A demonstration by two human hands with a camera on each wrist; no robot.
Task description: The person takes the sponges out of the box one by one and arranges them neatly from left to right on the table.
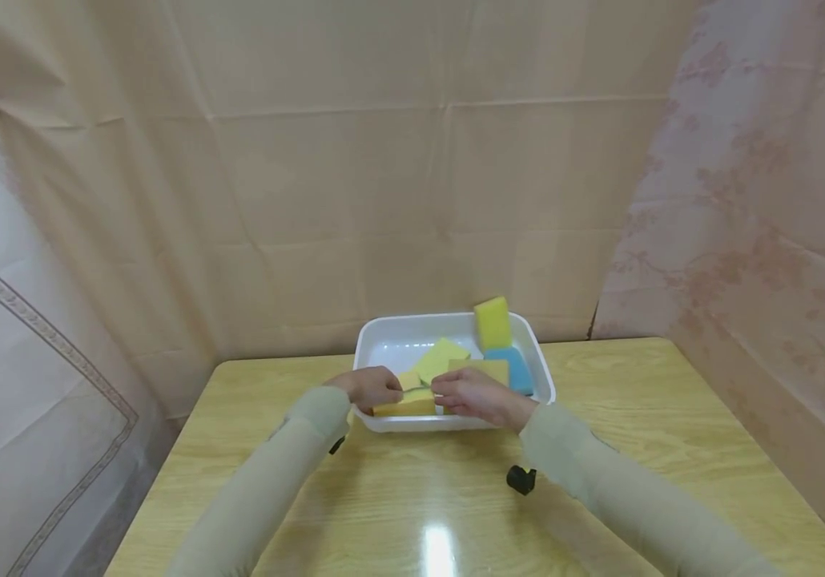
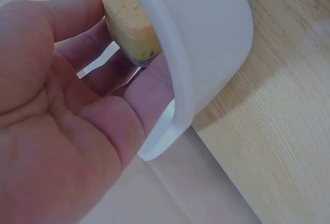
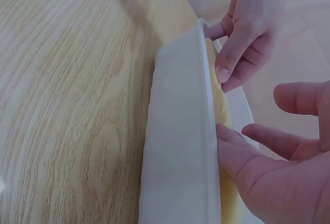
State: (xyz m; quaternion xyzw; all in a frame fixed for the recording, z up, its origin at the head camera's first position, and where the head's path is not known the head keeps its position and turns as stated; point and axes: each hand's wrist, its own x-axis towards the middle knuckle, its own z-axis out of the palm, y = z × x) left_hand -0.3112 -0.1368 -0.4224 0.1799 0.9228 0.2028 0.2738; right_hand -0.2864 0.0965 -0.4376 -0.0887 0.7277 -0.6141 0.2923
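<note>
A yellow sponge point(image 1: 407, 405) with a thin green layer lies along the near wall of a white plastic tub point(image 1: 448, 424). My left hand point(image 1: 369, 386) grips its left end; in the left wrist view the thumb and fingers are curled about the sponge point(image 2: 135, 31), just inside the rim. Reaching in from the right, my right hand point(image 1: 480, 396) has its fingers loosely extended. In the right wrist view its fingertips touch the long yellow sponge point(image 3: 220, 103) while the thumb stands apart. The right hand partly hides another yellow sponge point(image 1: 484, 368) beneath it.
Behind the hands lie a pale yellow sponge point(image 1: 441, 358) and a blue sponge point(image 1: 512, 370). One yellow sponge point(image 1: 492, 323) leans on the tub's back rim. The tub stands on a wooden table point(image 1: 297, 497) close to a beige cloth backdrop point(image 1: 412, 200).
</note>
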